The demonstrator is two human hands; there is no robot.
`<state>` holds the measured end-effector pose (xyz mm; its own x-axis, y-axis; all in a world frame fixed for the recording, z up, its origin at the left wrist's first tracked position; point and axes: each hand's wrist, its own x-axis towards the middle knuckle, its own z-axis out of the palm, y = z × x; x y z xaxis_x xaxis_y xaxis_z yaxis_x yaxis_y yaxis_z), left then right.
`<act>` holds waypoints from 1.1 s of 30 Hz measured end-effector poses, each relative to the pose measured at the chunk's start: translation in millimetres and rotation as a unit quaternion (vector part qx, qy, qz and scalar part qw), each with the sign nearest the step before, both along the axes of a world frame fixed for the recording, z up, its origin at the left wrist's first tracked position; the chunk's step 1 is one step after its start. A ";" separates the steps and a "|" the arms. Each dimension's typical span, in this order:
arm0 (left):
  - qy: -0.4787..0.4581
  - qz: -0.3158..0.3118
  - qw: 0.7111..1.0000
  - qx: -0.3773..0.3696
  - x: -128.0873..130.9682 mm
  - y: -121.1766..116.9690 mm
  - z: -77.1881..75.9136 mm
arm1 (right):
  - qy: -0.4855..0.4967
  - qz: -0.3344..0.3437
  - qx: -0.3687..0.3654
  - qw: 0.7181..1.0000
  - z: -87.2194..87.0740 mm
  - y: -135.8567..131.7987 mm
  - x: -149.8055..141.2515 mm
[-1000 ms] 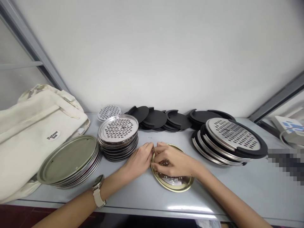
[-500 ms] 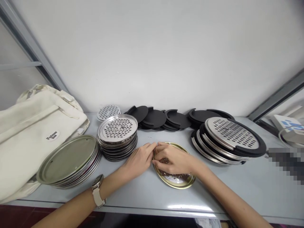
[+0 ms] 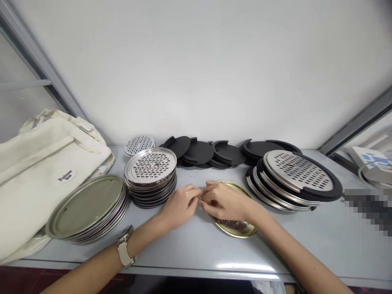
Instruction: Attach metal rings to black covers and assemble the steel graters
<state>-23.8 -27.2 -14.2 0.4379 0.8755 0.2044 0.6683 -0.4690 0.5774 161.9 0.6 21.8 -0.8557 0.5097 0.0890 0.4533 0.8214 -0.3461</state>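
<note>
A gold-rimmed round metal plate (image 3: 237,229) lies on the grey table (image 3: 196,249) in front of me. My right hand (image 3: 226,201) rests over the plate with its fingers curled. My left hand (image 3: 180,205) sits just left of the plate with fingers bent, its fingertips meeting those of the right hand at the plate's left edge. The two hands seem to pinch something small that I cannot make out. A watch with a pale strap (image 3: 125,247) is on my left wrist.
A stack of perforated metal discs (image 3: 151,169) stands left of my hands, with a stack of plain metal lids (image 3: 87,208) further left beside a cream cloth bag (image 3: 39,167). Black round pads (image 3: 211,153) line the wall. Slotted discs in black rings (image 3: 298,176) are piled at right.
The gold plate has slid to the right under my right hand. Both hands have drawn their fingertips together at its left edge.
</note>
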 end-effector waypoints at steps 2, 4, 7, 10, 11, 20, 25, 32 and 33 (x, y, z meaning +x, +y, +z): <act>-0.004 -0.007 1.000 0.007 0.2 -0.9 0.4 | -0.006 -0.018 -0.009 1.000 3.7 0.2 3.8; -0.015 -0.021 1.000 0.014 0.0 -2.1 0.7 | -0.013 -0.055 -0.018 0.998 7.5 0.2 9.4; -0.023 -0.063 0.998 0.012 -0.9 -4.1 0.6 | -0.030 -0.117 -0.030 0.992 10.4 1.2 19.3; -0.007 -0.106 0.994 0.010 -1.6 -6.0 0.2 | -0.087 -0.154 -0.081 0.981 9.8 2.9 26.2; 0.002 -0.118 0.993 0.012 -1.6 -6.4 0.2 | -0.114 -0.164 -0.106 0.974 9.4 3.3 27.2; 0.076 -0.140 0.986 0.046 -0.7 -6.4 1.8 | -0.165 -0.132 -0.205 0.956 12.4 1.4 28.0; 0.081 -0.130 0.987 0.054 -0.7 -5.8 1.9 | -0.183 -0.098 -0.228 0.951 13.3 2.1 31.9; 0.071 -0.142 0.985 0.067 -1.0 -6.7 2.4 | -0.208 -0.103 -0.215 0.949 11.7 3.0 30.0; 0.070 -0.154 0.983 0.069 -1.1 -7.2 2.6 | -0.203 -0.102 -0.217 0.949 11.6 3.0 29.8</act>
<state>-25.0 -34.4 -11.7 0.7110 0.6643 0.2307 0.5504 -0.7298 0.4055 191.7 3.6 33.4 -0.6544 0.5812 -0.4837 0.7558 0.5225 -0.3947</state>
